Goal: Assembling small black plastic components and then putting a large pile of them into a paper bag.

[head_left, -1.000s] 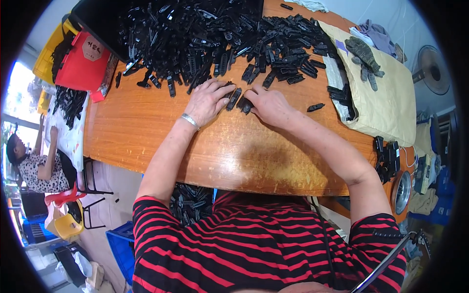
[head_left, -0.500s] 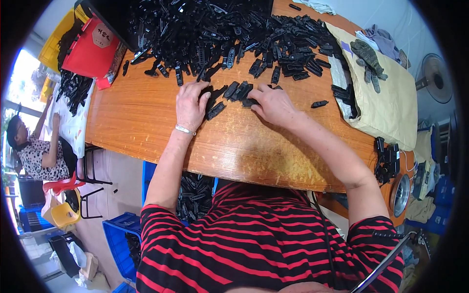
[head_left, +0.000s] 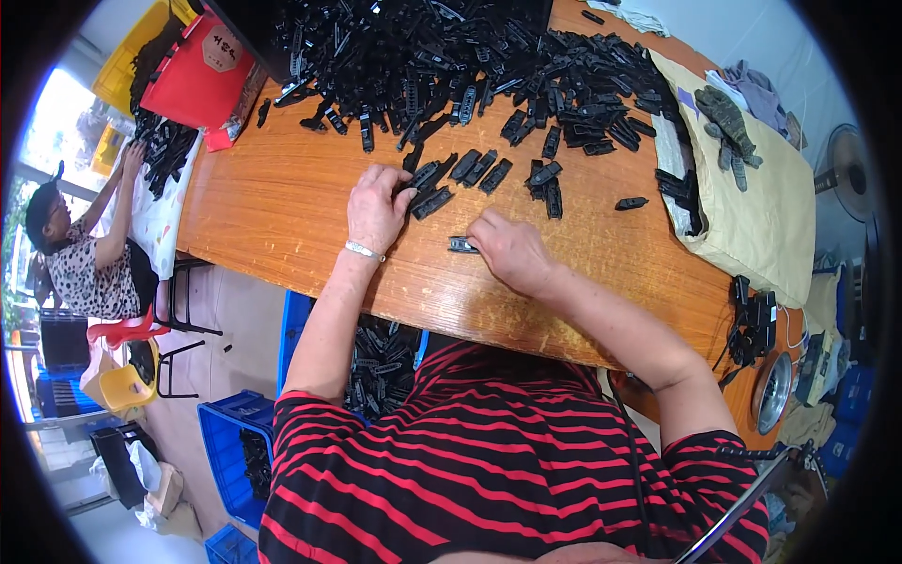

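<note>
Handwork at a wooden table (head_left: 282, 235): pinched a slim black part (head_left: 460, 244) by one end in the drawn-together fingertips of the right hand (head_left: 512, 252), toward the table's near edge and apart from the other pieces. Could not tell from this angle whether lifted or resting on the wood. Pointed its free end to the person's left, its long axis running nearly straight across from left to right, with the opposite end hidden under the fingers.

Curled the left hand (head_left: 376, 209) loosely at the left side of a close cluster of parts (head_left: 432, 202), thumb and fingertips against the nearest; could not tell whether gripped or merely touched. Slanted that cluster from near left to far right, as with the neighbouring trio (head_left: 481, 169). Showed farther right a small crossed group (head_left: 547, 188) and, well apart, a lone part (head_left: 631, 203) lying almost crosswise.

Counted only these few loose from the rest, and left by far the greater share in a broad heap (head_left: 423, 75) along the table's far side; looked, on that evidence, far from finished. Could not class as done or waiting the black pieces at the mouth of the paper sack (head_left: 761, 188) or in the blue crate (head_left: 299, 324) below.
</note>
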